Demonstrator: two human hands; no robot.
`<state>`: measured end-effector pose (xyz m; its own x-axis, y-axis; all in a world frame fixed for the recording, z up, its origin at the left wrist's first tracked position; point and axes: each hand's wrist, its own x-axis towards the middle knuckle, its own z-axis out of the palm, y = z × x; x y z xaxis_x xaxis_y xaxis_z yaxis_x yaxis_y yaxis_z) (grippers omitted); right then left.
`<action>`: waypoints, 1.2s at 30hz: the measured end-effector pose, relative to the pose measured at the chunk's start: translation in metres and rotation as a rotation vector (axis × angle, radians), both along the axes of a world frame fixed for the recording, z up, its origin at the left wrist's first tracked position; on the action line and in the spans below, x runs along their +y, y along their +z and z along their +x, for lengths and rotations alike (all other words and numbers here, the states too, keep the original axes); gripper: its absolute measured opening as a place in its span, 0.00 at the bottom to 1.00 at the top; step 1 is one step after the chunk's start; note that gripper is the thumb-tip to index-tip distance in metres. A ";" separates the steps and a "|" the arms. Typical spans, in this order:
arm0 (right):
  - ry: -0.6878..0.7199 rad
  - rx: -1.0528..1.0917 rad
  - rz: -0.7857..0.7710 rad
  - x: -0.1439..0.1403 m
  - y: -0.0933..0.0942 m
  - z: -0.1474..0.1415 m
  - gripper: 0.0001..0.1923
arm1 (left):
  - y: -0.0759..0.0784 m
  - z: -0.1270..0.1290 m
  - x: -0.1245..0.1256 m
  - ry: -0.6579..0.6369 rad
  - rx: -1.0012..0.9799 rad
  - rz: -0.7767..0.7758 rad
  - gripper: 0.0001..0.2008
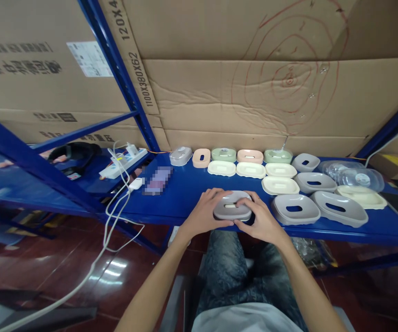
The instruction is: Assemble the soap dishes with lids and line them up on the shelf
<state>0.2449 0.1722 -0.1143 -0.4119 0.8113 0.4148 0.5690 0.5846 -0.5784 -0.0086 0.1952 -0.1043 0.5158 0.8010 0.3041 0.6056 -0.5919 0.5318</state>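
Both hands grip the grey oval plastic soap dish [232, 206] w/ a slot in its top, sitting at the front lip of the blue metal shelf [185, 193]. Left hand [204, 213] wraps its left end, right hand [259, 216] its right end; fingers curled shut over the top, thumbs on the near side.

Risks, judged from this: the dish sits right at the shelf's front edge, over the person's lap, so a slip or a hard push toward the body could tip it off onto the dark red floor. If top and base are separate pieces, uneven pressing could pop one end up.

Room: left of the dish the shelf is open up to a blurred flat item [157, 180] and a white power strip [124, 162] w/ cables hanging over the edge; a sweeping elbow could snag those. Just right of the dish lie open grey oval trays [295, 210], close enough to get knocked. Behind it, cream oval inserts [250, 169], then a row of pink and green dishes [223, 154] against the brown cardboard boxes [254, 92].
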 end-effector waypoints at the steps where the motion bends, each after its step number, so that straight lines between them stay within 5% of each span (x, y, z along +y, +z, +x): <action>1: 0.001 -0.004 -0.002 0.000 0.000 0.000 0.19 | 0.000 0.000 0.000 -0.001 0.007 0.000 0.42; 7: -0.033 -0.116 0.018 -0.003 -0.009 -0.004 0.42 | 0.002 0.001 0.000 -0.012 0.041 0.002 0.42; 17: -0.079 -0.236 0.065 0.004 -0.013 -0.010 0.38 | -0.004 0.001 -0.004 0.001 0.047 0.092 0.30; 22: -0.128 -0.234 0.062 0.011 -0.013 -0.013 0.36 | -0.007 0.003 -0.007 0.013 0.087 0.156 0.33; 27: -0.158 -0.169 0.188 -0.003 -0.007 -0.016 0.35 | -0.011 0.004 -0.003 0.056 0.091 0.173 0.27; 32: -0.297 -0.130 0.366 -0.047 0.005 0.016 0.37 | -0.014 0.005 -0.001 0.118 0.084 0.244 0.24; 36: -0.426 -0.306 0.360 -0.067 0.002 0.066 0.28 | -0.015 0.006 0.001 0.163 0.057 0.263 0.19</action>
<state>0.3104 0.1056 -0.1125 -0.2268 0.7617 0.6070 0.9031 0.3978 -0.1618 -0.0024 0.1957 -0.1197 0.4093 0.7723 0.4859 0.7285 -0.5972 0.3355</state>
